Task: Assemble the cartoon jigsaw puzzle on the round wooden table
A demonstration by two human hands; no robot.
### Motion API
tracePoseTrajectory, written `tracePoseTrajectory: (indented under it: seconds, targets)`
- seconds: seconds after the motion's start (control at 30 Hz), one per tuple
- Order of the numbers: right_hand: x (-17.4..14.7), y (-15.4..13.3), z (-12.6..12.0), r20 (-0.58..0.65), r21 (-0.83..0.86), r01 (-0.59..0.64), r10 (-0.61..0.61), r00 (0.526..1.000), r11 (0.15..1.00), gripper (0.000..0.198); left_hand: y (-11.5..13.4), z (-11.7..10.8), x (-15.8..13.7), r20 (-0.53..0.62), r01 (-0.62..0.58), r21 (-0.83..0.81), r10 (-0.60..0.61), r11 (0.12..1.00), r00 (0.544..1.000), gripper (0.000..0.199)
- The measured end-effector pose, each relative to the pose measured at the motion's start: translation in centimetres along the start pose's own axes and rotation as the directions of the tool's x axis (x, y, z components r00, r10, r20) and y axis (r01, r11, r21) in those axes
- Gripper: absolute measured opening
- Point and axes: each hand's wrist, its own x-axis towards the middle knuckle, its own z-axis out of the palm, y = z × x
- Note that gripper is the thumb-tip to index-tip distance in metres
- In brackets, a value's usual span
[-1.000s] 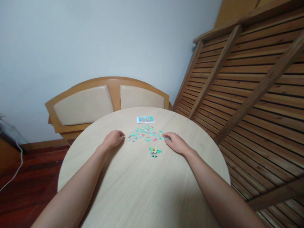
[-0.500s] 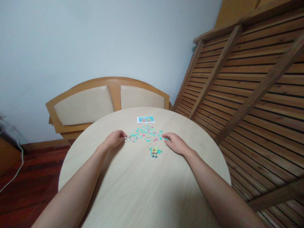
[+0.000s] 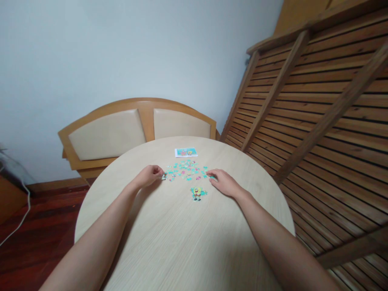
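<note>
My left hand (image 3: 150,175) is at the left edge of a scatter of loose jigsaw puzzle pieces (image 3: 183,172), its fingers pinched together. A small puzzle piece (image 3: 164,177) shows at those fingertips. Across the scatter, my right hand (image 3: 223,182) rests low over the table with fingers loosely stretched out, tips beside a few turquoise pieces at the right edge. Nearer to me lies a joined section of puzzle (image 3: 197,193) with a yellow cartoon sponge figure on turquoise. Behind the pieces lies a small picture sheet (image 3: 186,152) with cartoon figures.
Everything lies on a round pale wooden table (image 3: 169,238). A headboard with cream panels (image 3: 109,135) stands behind it against the wall. Large slatted wooden frames (image 3: 306,113) lean at the right. A white cable (image 3: 28,202) hangs at the left.
My left hand's fingertips have shifted slightly right, and the small piece at them has moved right too. My right hand has hardly moved.
</note>
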Motion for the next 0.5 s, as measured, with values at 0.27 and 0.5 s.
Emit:
tracePoseTrajectory:
  seconds: [0.27,0.5]
  targets:
    - [-0.1,-0.4,0.1,0.009,0.001,-0.008,0.008,1.0,1.0,0.031,2.6,1.0,-0.7,0.093,0.034,-0.135,-0.021,0.99,0.995,0.032]
    - [-0.1,-2.4,-0.2,0.019,0.069,0.149,-0.151,0.988,0.986,0.027,4.5,3.5,-1.3,0.219,0.027,-0.28,0.036,0.96,0.975,0.034]
